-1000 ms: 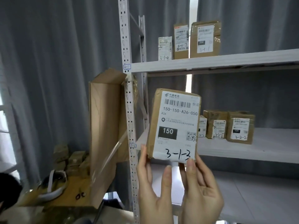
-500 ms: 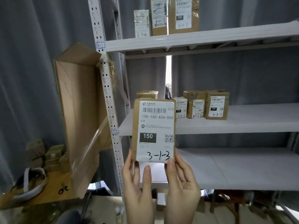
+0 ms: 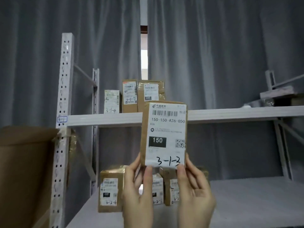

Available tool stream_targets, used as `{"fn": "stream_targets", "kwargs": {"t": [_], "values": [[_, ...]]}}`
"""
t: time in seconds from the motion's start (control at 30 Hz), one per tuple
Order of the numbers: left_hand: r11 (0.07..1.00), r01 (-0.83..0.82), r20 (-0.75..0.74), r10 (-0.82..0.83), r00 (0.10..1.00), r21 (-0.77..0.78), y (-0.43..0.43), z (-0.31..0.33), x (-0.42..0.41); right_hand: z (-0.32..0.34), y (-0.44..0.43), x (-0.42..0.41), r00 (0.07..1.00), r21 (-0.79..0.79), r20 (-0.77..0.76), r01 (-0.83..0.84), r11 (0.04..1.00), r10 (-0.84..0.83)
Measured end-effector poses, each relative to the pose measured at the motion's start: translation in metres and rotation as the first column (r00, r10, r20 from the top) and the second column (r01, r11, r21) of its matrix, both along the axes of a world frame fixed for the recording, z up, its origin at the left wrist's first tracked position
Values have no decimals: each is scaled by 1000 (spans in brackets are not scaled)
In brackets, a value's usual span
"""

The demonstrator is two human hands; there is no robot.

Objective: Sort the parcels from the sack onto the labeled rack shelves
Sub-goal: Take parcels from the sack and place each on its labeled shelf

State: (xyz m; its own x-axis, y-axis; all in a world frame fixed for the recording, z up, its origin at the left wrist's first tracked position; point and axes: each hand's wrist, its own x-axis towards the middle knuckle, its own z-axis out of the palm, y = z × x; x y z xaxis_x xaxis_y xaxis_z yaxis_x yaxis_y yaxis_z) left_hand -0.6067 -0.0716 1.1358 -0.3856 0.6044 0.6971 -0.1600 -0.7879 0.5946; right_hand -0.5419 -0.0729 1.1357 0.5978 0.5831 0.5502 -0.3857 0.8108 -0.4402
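While our L hand (image 3: 139,191) and R hand (image 3: 194,195) pinch its bottom corners, thumbs in front, the parcel (image 3: 163,134) stands upright before the top shelf (image 3: 102,119) edge. It's a flat brown cardboard pack w/ a white label, handwritten 3-1-3. Behind it, three taped boxes (image 3: 130,96) sit on that white metal shelf, by a tag (image 3: 62,119) reading 3-1. More labelled boxes (image 3: 111,191) line the lower shelf (image 3: 246,203). A grey pleated curtain (image 3: 213,55) hangs behind.

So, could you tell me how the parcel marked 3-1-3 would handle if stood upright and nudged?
The 3-1-3 parcel looks stiff: its edges run straight though the left hand and right hand pinch only its bottom. Probably light, for the same reason. Tall and narrow, it may tip when nudged.
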Motion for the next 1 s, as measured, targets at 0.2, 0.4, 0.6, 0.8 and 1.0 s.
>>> {"fn": "stream_targets", "kwargs": {"t": [0.2,0.4,0.6,0.8,1.0], "values": [[980,-131,-95,146,985,149,71,86,47,82,77,65,965,113,260,2,994,-31],[933,-241,-87,273,958,269,130,171,78,158,136,103,941,233,311,59,971,-132],[909,-300,-62,330,942,289,180,193,87,180,185,115,931,234,329,82,969,-158],[912,-343,-272,398,876,226,233,206,85,198,230,138,803,141,511,273,952,-306],[909,-374,-429,417,801,184,264,216,80,206,261,153,572,46,745,471,881,-344]]}}
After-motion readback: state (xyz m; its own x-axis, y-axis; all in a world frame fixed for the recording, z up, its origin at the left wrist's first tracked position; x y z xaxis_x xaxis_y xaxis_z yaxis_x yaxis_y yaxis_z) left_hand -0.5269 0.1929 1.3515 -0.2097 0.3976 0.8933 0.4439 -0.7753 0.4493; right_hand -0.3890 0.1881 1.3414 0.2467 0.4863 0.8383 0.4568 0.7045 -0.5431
